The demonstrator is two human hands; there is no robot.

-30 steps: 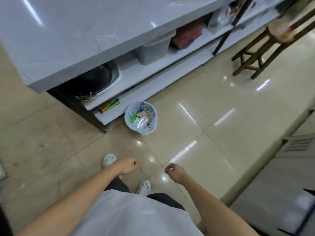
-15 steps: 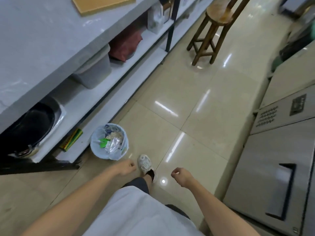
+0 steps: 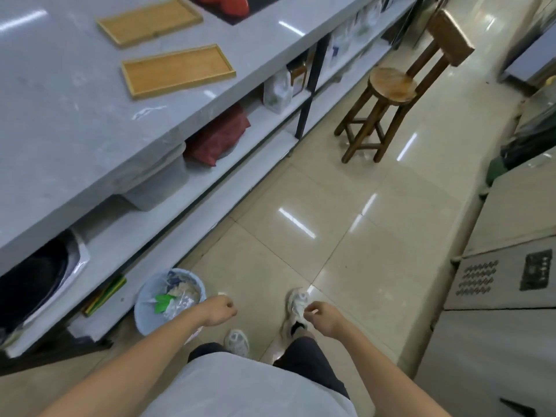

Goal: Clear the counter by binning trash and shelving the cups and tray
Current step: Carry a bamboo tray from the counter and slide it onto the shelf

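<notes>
Head view: both hands low over floor, left hand (image 3: 221,310) and right hand (image 3: 323,317) loosely curled, holding nothing. Bin (image 3: 168,299) by counter foot, full of crinkly wrappers; binning looks done. Two flat rimmed wooden trays (image 3: 178,70) near counter (image 3: 75,121) front edge. Next: lift tray, shelve. No cups visible.

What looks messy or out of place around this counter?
Little stands out. The two wooden trays lie askew on the counter, and the bin on the floor looks nearly full. No spill is visible.
</notes>
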